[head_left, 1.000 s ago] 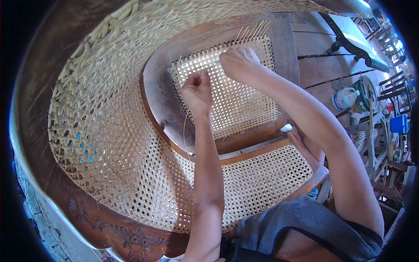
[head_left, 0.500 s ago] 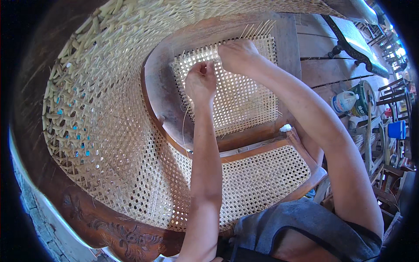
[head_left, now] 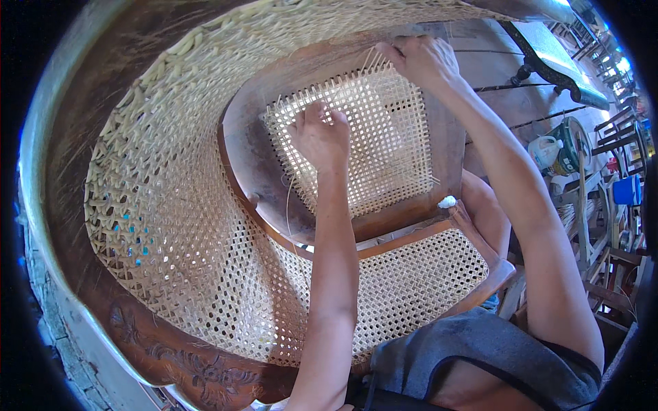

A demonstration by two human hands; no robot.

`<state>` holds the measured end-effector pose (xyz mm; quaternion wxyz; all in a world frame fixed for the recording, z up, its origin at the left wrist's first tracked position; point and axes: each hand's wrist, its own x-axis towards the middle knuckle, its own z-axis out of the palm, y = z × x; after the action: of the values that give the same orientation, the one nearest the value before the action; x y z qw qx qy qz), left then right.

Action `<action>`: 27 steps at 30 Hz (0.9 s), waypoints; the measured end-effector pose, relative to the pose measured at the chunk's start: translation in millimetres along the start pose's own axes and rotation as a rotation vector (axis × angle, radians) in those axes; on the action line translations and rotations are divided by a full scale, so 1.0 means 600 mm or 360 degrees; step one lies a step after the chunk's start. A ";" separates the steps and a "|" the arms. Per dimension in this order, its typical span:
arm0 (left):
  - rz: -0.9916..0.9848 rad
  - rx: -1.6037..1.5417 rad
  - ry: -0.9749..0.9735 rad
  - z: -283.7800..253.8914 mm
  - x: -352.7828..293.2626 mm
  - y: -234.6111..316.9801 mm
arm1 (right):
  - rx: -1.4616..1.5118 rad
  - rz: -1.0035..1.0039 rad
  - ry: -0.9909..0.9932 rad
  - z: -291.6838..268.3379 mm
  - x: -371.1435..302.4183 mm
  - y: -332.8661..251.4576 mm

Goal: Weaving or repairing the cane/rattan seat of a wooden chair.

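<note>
A woven cane panel [head_left: 384, 147] fills the opening of a wooden seat frame [head_left: 250, 147]. Over its left part hovers my left hand [head_left: 322, 137], fingers curled; whatever they pinch cannot be made out. Beyond the panel's far right corner is my right hand [head_left: 426, 63], closed, with a cane strand at its fingertips. Several loose cane ends [head_left: 373, 60] stick up from the panel's far edge beside that hand. Left of my left forearm, a thin loose strand [head_left: 288, 205] hangs down across the frame.
A large curved cane backrest [head_left: 185, 178] wraps round the left and far side, inside a carved wooden rim [head_left: 205, 366]. Nearer me lies another cane panel [head_left: 418, 281]. At the right are a white plastic jug [head_left: 545, 152], a blue container [head_left: 626, 190] and stacked wooden furniture parts.
My right hand has moved from the panel's far edge outward, up and to the right. The left hand has shifted slightly right and nearer, over the weave. The whole view has tilted a little.
</note>
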<state>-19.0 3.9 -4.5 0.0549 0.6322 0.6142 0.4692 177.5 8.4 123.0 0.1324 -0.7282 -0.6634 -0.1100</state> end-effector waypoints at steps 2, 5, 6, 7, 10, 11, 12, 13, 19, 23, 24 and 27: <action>0.0223 -0.0043 0.0068 -0.013 0.007 0.020 | 0.0068 -0.0062 0.0098 -0.005 -0.017 -0.004; 0.0078 -0.1099 -0.0174 0.001 0.022 0.046 | 0.0200 -0.0197 0.0184 -0.026 -0.035 -0.018; -0.0311 -0.1526 -0.0455 -0.015 0.022 0.061 | 0.0249 -0.0216 0.0170 -0.028 -0.037 -0.026; -0.0313 -0.1526 -0.0457 -0.014 0.023 0.055 | 0.0300 -0.0237 0.0156 -0.029 -0.039 -0.036; -0.0311 -0.1708 -0.0030 -0.018 0.031 0.035 | 0.0243 -0.0346 -0.0115 -0.009 -0.044 -0.069; -0.0310 -0.1724 -0.0039 -0.016 0.027 0.028 | 0.0228 -0.0335 -0.0112 0.002 -0.041 -0.073; -0.0392 -0.1574 -0.0055 -0.017 0.022 0.013 | 0.0094 -0.0389 -0.0302 0.017 -0.039 -0.082; -0.0472 -0.1424 -0.0071 -0.014 0.016 0.001 | -0.0041 -0.0441 -0.0492 0.029 -0.036 -0.086; -0.0494 -0.1140 0.0067 -0.020 0.001 -0.037 | 0.0024 -0.0650 -0.0447 0.040 -0.039 -0.148; -0.0522 -0.1061 0.0089 -0.011 0.007 -0.018 | -0.0008 -0.0685 -0.0354 0.056 -0.032 -0.153; -0.0527 -0.1004 0.0095 -0.010 0.007 -0.021 | -0.0003 -0.0700 -0.0346 0.057 -0.031 -0.156; -0.0513 -0.0994 0.0106 -0.007 0.005 -0.037 | -0.0003 -0.0724 -0.0391 0.052 -0.030 -0.164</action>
<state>-38.2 9.7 -15.0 0.2988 0.4641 0.5343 0.6402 77.7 10.5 92.4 0.0220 -0.5682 -0.8212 -0.0482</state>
